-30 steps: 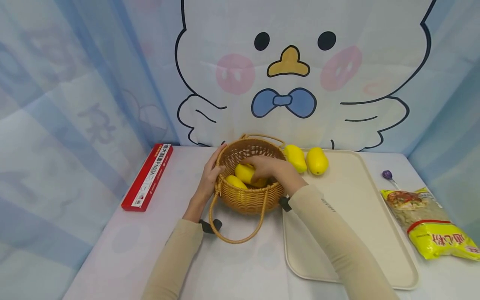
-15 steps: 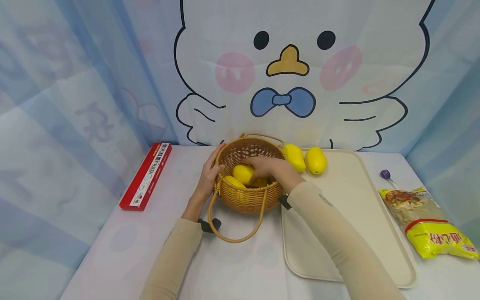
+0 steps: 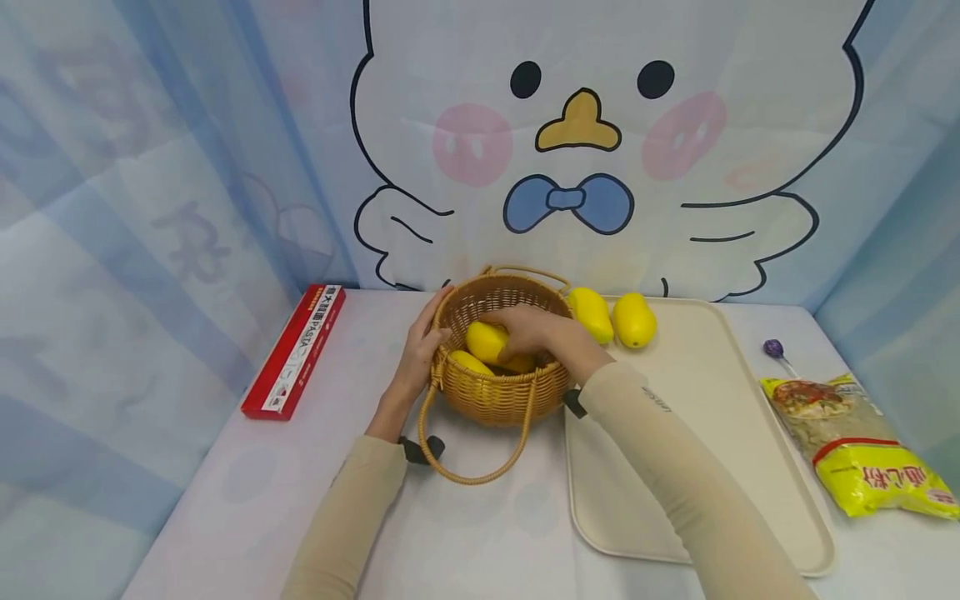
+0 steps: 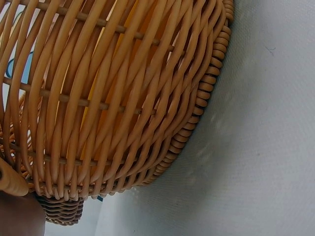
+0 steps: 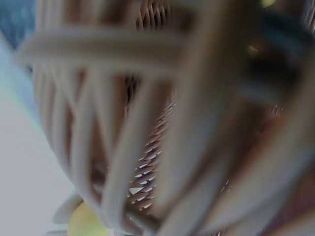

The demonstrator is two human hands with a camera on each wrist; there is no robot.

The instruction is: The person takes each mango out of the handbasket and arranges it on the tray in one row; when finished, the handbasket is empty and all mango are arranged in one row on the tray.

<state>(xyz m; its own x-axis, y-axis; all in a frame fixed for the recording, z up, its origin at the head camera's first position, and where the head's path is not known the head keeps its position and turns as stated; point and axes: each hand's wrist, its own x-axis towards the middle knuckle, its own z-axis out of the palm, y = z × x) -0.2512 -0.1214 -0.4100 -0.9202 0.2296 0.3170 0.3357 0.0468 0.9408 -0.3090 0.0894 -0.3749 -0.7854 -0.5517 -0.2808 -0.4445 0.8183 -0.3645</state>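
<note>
The held mango lay inside the wicker basket, directly below and slightly to the left of the right hand. That hand's grip was curled over the mango from the far right, its thumb and fingers clamped on the fruit; the fingers partly hid its near-right end. As far as visible, the long axis ran from far left to near right, slanting across the forearm's line. The right hand was the nearer to the fruit. A second mango sat just beside it, against the near-left wall.

The left hand held the basket from outside at its left rim, with the thumb at the edge. The right wrist camera stood close to the right wall; its own view was mostly blurred wicker.

Room for moving lay upward through the basket's mouth. The rim bounded all sides, and the far handle rose behind it. The near handle hung forward over the desk. To the right, the tray carried two mangoes by its far-left corner, just beside the basket; the right sleeve crossed above it.
</note>
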